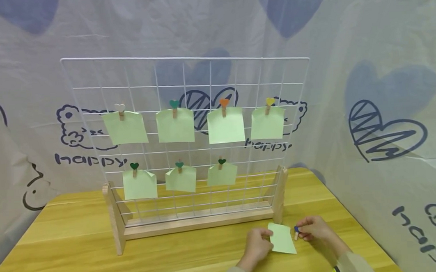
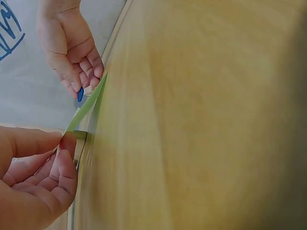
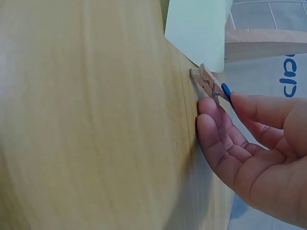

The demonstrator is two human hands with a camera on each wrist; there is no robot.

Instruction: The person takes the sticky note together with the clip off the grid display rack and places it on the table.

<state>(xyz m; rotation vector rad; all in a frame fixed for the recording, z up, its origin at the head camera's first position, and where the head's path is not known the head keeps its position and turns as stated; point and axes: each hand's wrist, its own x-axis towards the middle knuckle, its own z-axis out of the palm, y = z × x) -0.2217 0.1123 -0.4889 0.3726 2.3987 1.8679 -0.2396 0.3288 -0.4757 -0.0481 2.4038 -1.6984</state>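
Note:
My left hand (image 1: 258, 245) pinches the left edge of a pale green paper note (image 1: 281, 238) between thumb and fingers, in front of the rack's right foot. In the left wrist view the note (image 2: 88, 109) shows nearly edge-on. Just right of it, my right hand (image 1: 316, 229) holds a small wooden clothespin (image 1: 296, 233) with a blue top. The right wrist view shows thumb and fingers on the sprung end of this clothespin (image 3: 209, 82), its tips pointing toward the note (image 3: 196, 33).
A white wire grid rack (image 1: 184, 57) stands on a wooden base (image 1: 197, 225) on the table (image 1: 60, 238). Several green notes (image 1: 175, 128) hang on it in two rows, clipped by clothespins with heart tops. Patterned cloth (image 1: 383, 41) surrounds the table's back and sides.

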